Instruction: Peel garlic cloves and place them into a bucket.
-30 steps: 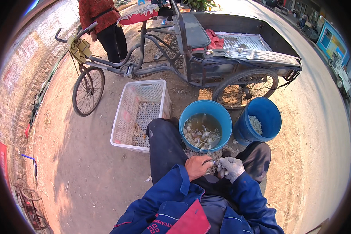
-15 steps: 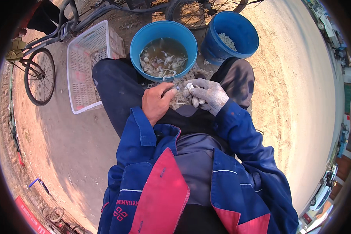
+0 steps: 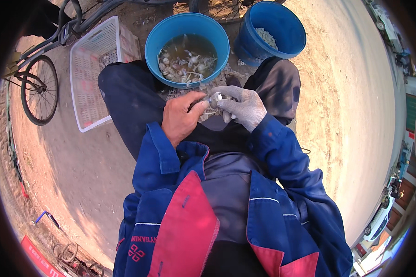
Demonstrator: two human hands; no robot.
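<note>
My right hand [image 3: 247,107], in a pale grey glove, is closed around several garlic cloves [image 3: 216,98]. One whitish clove sticks up between its thumb and fingers, and others show beneath them. My bare left hand [image 3: 182,116] meets it from the left, thumb and forefinger pinched close against that clove. Something small sits at those fingertips, too small to name. Just beyond my hands stands a blue tub [image 3: 224,46] of murky water with garlic and loose skins in it. A deeper blue bucket [image 3: 296,39], holding pale peeled cloves [image 3: 266,38], is to its right.
My knees [image 3: 125,90] spread on both sides of the hands. Garlic skins litter the ground below the tub. Left of it is a white plastic crate [image 3: 81,87]. A bicycle wheel [image 3: 40,90] and frame stand at the far left, and sunlit ground [image 3: 346,106] stretches away on the right.
My left fingertips have closed in on the clove held by my right hand; before, a small gap lay between them. The whole view has shifted slightly.
</note>
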